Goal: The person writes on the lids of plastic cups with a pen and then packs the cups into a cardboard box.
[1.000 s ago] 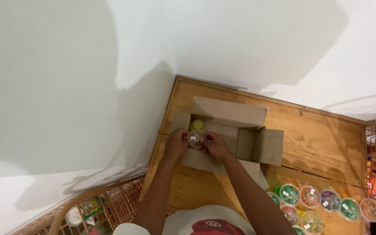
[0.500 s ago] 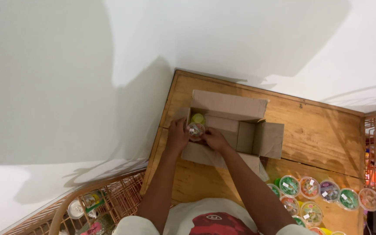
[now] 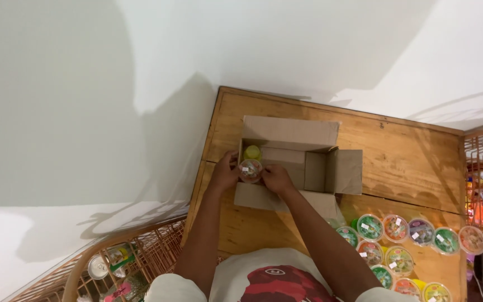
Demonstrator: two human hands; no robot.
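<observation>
- While it sits over the near-left corner of the open brown cardboard box (image 3: 286, 162), the small round clear plastic cup with a pinkish lid (image 3: 250, 170) is held between both hands.
- The left hand (image 3: 225, 172) is set at 9 o'clock of the cup, fingers curled closed against its side.
- The right hand (image 3: 276, 178) is set at about 4 o'clock of the cup, fingers likewise closed on its rim; neither hand is clearly nearer, since both touch it.
- No long axis is offered by the cup: it is round and is seen lid-up.
- A yellow-green lidded cup (image 3: 252, 152) is seen inside the box, just beside the held cup at 12 o'clock.
- Whether the held cup rests on the box floor cannot be told.
- Many more round cups with coloured lids (image 3: 403, 246) are laid on the wooden table (image 3: 409, 162), well apart at about 4 o'clock of the box.
</observation>
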